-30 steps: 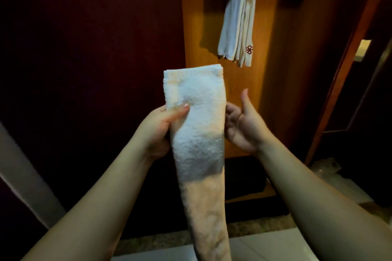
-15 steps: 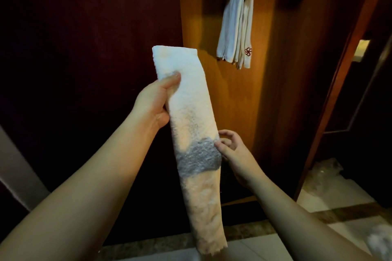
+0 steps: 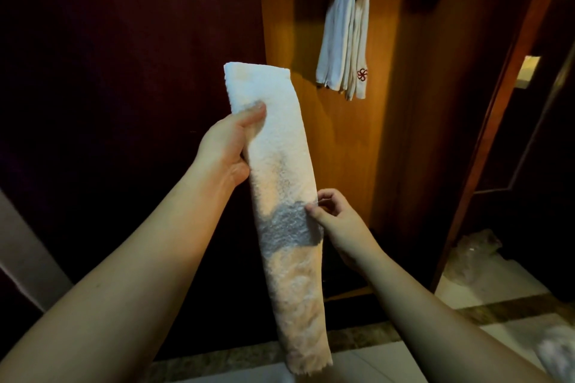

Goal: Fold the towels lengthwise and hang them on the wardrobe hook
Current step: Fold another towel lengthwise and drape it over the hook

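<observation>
An open wooden wardrobe (image 3: 329, 165) filled the background, its lit back panel between a dark door on the left and the orange frame on the right. In front of it a person held a long white towel (image 3: 286, 196), folded lengthwise into a narrow strip, upright and slightly tilted, its top end leaning left and its frayed lower end hanging near the tiled floor (image 3: 357, 367). A second folded towel (image 3: 342, 40), marked with a small red emblem, hung from a hook high on the wardrobe's back panel, well apart from the one in hand. The left hand (image 3: 224, 146) gripped the strip near its top, thumb pressed across the front. The right hand (image 3: 336, 221) pinched the towel's right edge at mid-length, fingers curled. A crumpled clear plastic bag (image 3: 473, 252) lay on the floor at lower right.
</observation>
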{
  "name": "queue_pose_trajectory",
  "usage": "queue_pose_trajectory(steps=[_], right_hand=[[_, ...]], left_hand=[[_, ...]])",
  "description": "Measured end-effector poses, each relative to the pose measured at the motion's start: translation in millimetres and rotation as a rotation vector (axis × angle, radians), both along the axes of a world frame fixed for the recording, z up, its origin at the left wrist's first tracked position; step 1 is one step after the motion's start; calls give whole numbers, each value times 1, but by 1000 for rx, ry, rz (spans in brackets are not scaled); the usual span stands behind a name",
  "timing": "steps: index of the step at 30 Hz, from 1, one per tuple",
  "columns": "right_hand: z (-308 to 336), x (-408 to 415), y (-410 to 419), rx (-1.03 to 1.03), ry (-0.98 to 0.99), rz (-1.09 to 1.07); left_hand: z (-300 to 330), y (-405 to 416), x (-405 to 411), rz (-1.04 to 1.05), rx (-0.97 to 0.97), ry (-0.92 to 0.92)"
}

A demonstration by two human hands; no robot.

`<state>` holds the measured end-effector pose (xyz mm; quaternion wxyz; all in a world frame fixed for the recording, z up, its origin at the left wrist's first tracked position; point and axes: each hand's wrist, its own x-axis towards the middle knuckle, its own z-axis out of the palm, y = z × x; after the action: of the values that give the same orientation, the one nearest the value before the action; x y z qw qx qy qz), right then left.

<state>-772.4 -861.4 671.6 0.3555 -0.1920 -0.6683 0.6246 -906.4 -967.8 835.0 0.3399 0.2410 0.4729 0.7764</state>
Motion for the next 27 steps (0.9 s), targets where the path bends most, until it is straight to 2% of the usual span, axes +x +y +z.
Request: queue_pose_trajectory(steps=[7,12,16,18,20,23,25,27], right_hand=[[6,1,-6,107,3,-38],[11,2,-10,205,-19,-168],[19,3,-5,114,88,-195],[23,4,3,-30,106,-59],[27,8,10,-176,47,205],[28,14,20,-264,-261,543],[28,16,23,-237,-395,631],[28,15,23,-240,-414,650]], left_hand=[[5,2,-2,-2,27,73],[9,4,-6,9,29,128],[11,7,-11,14,4,48],[11,10,-15,14,-16,-7],[11,15,-20,5,-45,-27],[9,25,-23,-28,-105,-22],[10,32,-25,-41,-144,0],[11,37,-29,-58,-192,24]])
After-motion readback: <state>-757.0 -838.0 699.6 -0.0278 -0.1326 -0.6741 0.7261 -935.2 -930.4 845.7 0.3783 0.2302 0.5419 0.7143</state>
